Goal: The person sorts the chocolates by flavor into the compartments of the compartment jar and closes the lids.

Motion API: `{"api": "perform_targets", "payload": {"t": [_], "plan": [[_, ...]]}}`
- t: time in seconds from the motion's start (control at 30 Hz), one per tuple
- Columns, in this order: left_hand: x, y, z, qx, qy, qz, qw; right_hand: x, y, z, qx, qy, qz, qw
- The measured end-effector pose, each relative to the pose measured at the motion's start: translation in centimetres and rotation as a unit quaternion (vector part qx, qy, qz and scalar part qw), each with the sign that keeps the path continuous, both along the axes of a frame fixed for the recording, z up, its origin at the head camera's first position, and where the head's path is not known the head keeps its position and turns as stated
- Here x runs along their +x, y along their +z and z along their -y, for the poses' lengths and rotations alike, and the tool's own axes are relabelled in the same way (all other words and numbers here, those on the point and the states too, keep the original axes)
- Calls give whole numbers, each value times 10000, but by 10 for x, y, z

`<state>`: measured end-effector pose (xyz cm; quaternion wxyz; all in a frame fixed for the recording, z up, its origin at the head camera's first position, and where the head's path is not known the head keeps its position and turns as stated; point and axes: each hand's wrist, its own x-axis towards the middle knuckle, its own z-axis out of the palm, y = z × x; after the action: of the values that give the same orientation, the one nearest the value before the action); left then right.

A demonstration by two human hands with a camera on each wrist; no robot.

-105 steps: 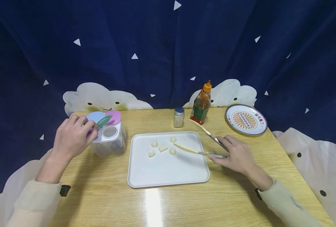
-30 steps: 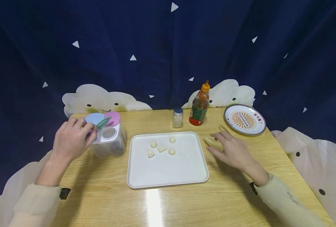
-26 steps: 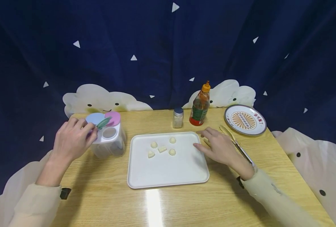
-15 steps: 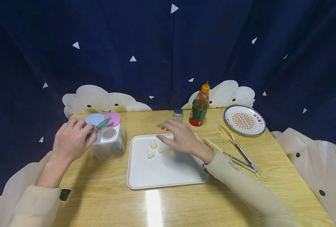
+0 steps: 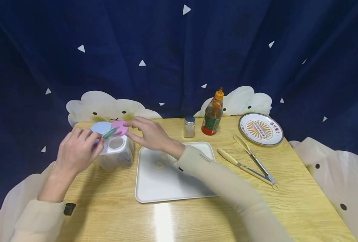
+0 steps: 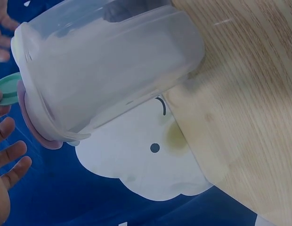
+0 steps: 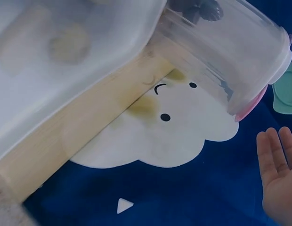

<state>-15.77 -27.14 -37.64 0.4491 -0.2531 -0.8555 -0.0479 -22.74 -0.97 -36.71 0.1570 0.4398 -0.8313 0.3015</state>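
At the left of the table stands a clear storage box [image 5: 115, 160] with a white top and coloured lids. My left hand [image 5: 77, 149] pinches its raised green lid [image 5: 110, 133], which also shows in the right wrist view as a green flap [image 7: 286, 89]. Below that lid the round opening [image 5: 116, 143] is uncovered. My right hand [image 5: 150, 134] hovers by the pink lid [image 5: 121, 127], fingers extended and nothing in them; whether the fingertips touch it I cannot tell. Dark contents show faintly inside the box [image 7: 240, 47] in the right wrist view.
My right forearm crosses a white tray [image 5: 179, 185] and hides most of its pale food pieces [image 5: 160, 165]. Spread tongs [image 5: 238, 164] lie right of it. A blue-capped jar [image 5: 189, 127], a sauce bottle [image 5: 213, 116] and a patterned plate [image 5: 260, 129] stand behind.
My right hand has put the tongs down on the table right of the tray. It has swept left over the tray to the box. The left hand keeps holding the green lid.
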Motion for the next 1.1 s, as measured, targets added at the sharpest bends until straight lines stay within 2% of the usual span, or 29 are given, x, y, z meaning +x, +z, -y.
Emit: {"api": "perform_targets", "payload": {"t": [0.17,0.37,0.67,0.87,1.1], "plan": [[2,0,-2,-58,-23,-44,10000,-8,3,22,66,86,148,9998],[4,-1,-3,3,-78,-31,10000,-11,5,32,131,265,352,9989],[8,-5,-5,84,-154,278,9995,-9,1,27,269,321,149,9990],[10,-15,-8,236,-482,91,9985,-4,-6,21,286,405,-138,9987],[16,-22,-10,81,-498,62,9987,2,-13,17,334,451,-298,9980]]}}
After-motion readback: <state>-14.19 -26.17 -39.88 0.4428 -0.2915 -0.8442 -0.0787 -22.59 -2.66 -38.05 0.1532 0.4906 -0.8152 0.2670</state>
